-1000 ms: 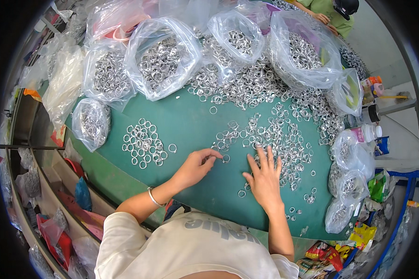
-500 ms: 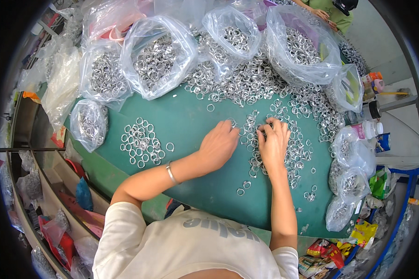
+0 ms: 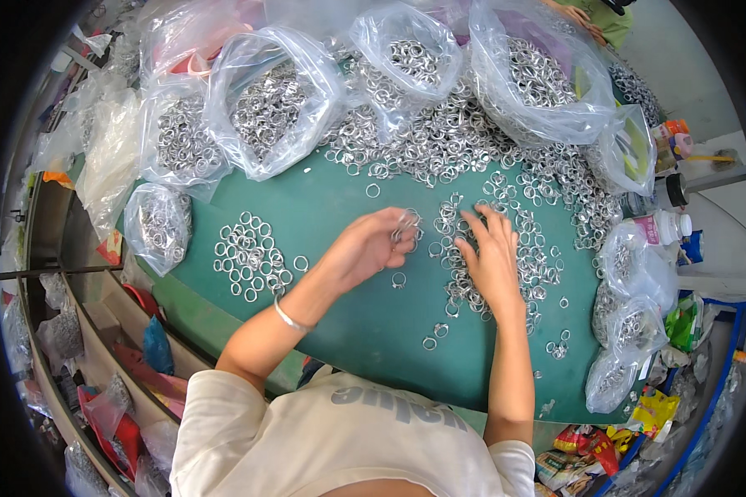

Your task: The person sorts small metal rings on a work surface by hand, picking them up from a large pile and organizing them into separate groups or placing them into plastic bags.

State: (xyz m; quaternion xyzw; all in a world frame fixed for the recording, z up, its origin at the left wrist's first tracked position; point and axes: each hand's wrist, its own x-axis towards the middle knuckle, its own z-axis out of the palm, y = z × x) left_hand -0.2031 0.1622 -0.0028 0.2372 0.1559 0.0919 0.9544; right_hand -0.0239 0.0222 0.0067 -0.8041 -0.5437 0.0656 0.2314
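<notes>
My left hand [image 3: 365, 248] is turned partly palm-up above the middle of the green table, its fingers curled round a few silver rings [image 3: 409, 224]. Just below those fingers, a single ring [image 3: 399, 280] lies on the tabletop. My right hand [image 3: 495, 261] rests at a loose pile of rings [image 3: 464, 286], with fingers apart and fingertips among the rings. Whether a ring is under its fingertips is hidden. Left of my left hand, a separate group of rings [image 3: 249, 253] is spread flat.
Clear plastic bags of rings [image 3: 278, 99] line the far side of the green table [image 3: 348, 331], beside a large heap of rings [image 3: 423, 141]. Smaller filled bags [image 3: 630, 327] and a white bottle [image 3: 663, 228] stand at the right. Another person's hand [image 3: 584, 16] shows at the far right.
My left hand has rolled from palm-down to partly palm-up, showing rings in its fingers. A single ring now shows below it. My right hand's fingers have spread wider.
</notes>
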